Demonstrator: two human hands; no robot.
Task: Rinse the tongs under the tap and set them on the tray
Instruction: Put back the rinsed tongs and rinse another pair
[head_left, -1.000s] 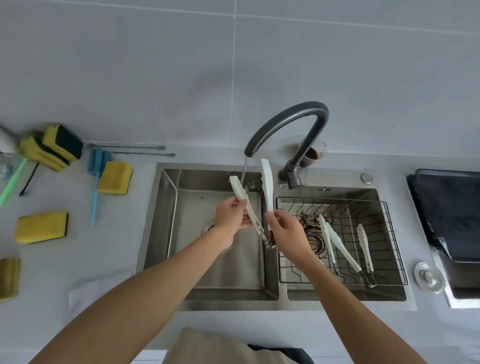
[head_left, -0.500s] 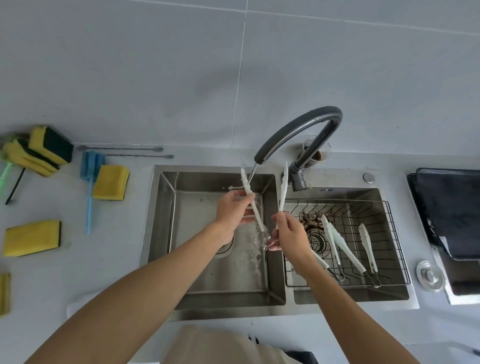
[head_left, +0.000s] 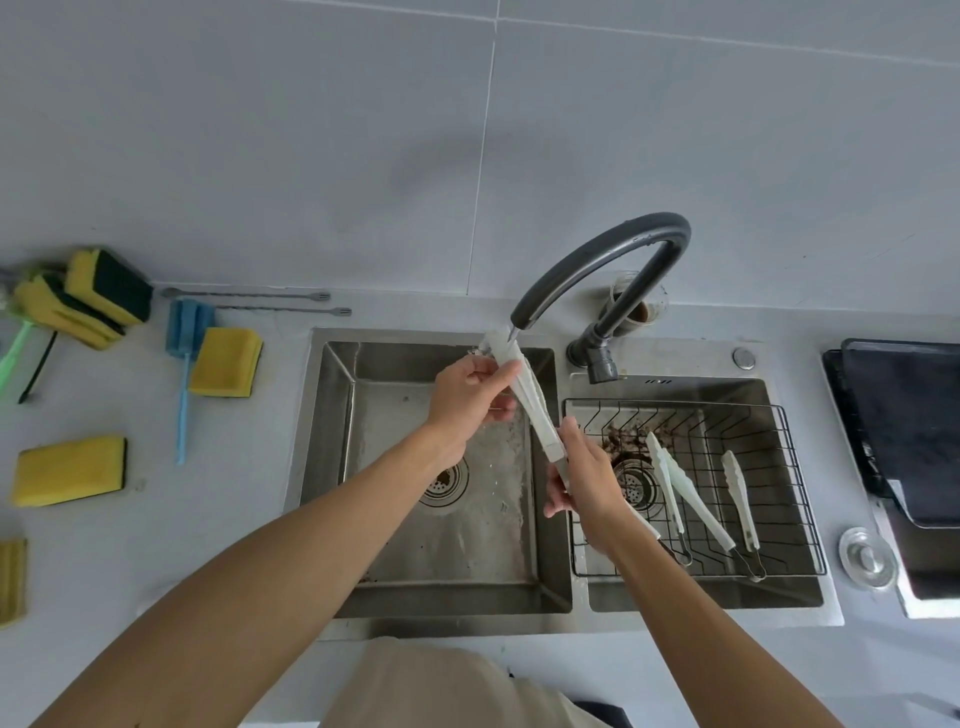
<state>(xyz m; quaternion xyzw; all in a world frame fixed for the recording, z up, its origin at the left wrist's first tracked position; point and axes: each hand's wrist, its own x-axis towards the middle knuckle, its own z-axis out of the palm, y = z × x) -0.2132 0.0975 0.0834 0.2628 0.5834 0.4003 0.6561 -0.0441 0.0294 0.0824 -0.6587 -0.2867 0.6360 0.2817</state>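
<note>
White tongs (head_left: 530, 402) are held slanted over the left sink basin (head_left: 441, 519), their two arms pressed together, tips up under the dark tap spout (head_left: 597, 260) where a thin stream of water falls. My left hand (head_left: 467, 397) grips the upper part near the tips. My right hand (head_left: 584, 475) holds the hinge end lower down. A dark tray (head_left: 904, 415) lies on the counter at the far right.
The right basin holds a black wire basket (head_left: 795, 467) with several white tongs (head_left: 691, 493) and brown residue. Yellow sponges (head_left: 226, 361), a blue brush (head_left: 184, 358) and two thin metal rods (head_left: 249, 295) lie on the left counter. A round metal stopper (head_left: 867, 557) sits right of the sink.
The tongs' arms, spread apart a second ago, are now squeezed together, and the tips have come under the water stream. The view has shifted slightly left.
</note>
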